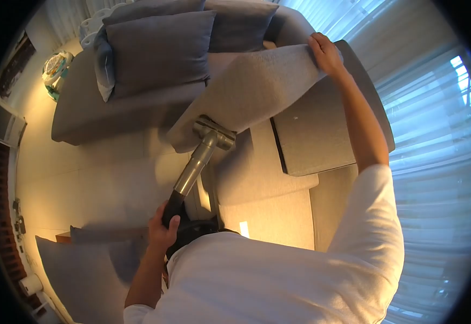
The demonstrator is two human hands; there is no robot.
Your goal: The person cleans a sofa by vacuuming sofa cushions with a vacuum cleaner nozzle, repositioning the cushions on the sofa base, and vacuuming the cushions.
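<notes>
My left hand (pixel 162 228) is wrapped round the black handle of a vacuum cleaner (pixel 195 164). Its grey nozzle (pixel 214 133) presses against the lower end of a large grey sofa cushion (pixel 251 81). At the cushion's upper right end, my right hand (pixel 326 54) grips the edge, arm stretched out. The cushion is raised and tilted above the sofa (pixel 262 173). Beneath my left hand, the rest of the vacuum is partly hidden by my body.
Grey back pillows (pixel 159 51) lean on the sofa's far side. Another seat cushion (pixel 319 137) lies at the right. Sheer curtains (pixel 430 173) hang along the window. Grey cushions (pixel 84 264) lie at the lower left, and a round baby toy (pixel 57 70) stands beyond the tiled floor (pixel 78 183).
</notes>
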